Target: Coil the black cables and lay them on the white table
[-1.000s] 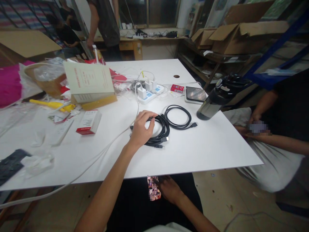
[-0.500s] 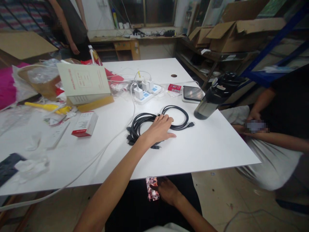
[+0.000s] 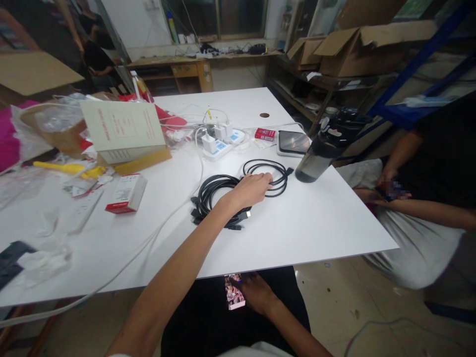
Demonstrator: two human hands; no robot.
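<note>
My left hand [image 3: 253,189] reaches across the white table [image 3: 316,223] and lies on two coils of black cable. Its fingers curl over the near edge of the smaller cable coil [image 3: 278,174], while the wrist covers part of the larger cable bundle [image 3: 208,194]. Several plugs of that bundle stick out at its left and front. Below the table edge, my right hand [image 3: 256,293] holds a phone [image 3: 234,293] over my lap.
A dark water bottle [image 3: 323,148] stands just right of the coils, with a tablet [image 3: 293,141], a small red box [image 3: 265,134] and a power strip [image 3: 220,145] behind. A red-white box [image 3: 126,193] and clutter lie left. Another person's hands [image 3: 386,188] hold a phone at right.
My left hand moved right from the large bundle onto the smaller coil and closed on it. The small coil's plug end shifted back toward the bottle.
</note>
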